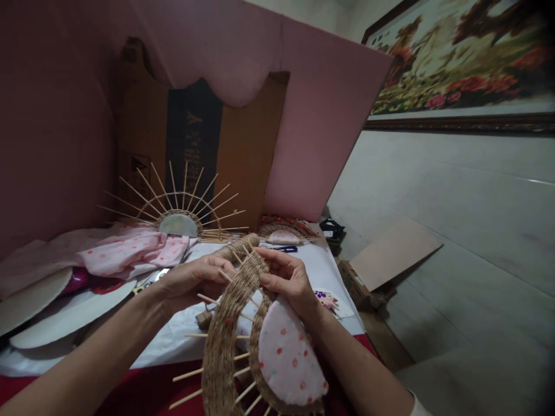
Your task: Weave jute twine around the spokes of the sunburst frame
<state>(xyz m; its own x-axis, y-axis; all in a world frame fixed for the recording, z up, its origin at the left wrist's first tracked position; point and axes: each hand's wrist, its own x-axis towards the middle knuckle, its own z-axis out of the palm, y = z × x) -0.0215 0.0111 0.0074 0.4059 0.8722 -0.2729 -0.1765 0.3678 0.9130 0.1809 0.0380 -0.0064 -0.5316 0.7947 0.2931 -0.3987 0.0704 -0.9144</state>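
A half-round woven twine piece with thin wooden sticks is held up in front of me. Its inner part carries a white half-disc of cloth with red dots. My right hand pinches the upper end of the woven band between thumb and fingers. On the other side my left hand has its fingers closed close to the stick tips; what lies in them is hidden. Just behind the band lies a roll of twine. A small red spot shows on the weave.
A second stick frame stands at the back against cardboard. Dotted pink cloth and white curved panels lie left. Another fan-shaped piece and a blue cutter are behind. A tiled wall bounds the right.
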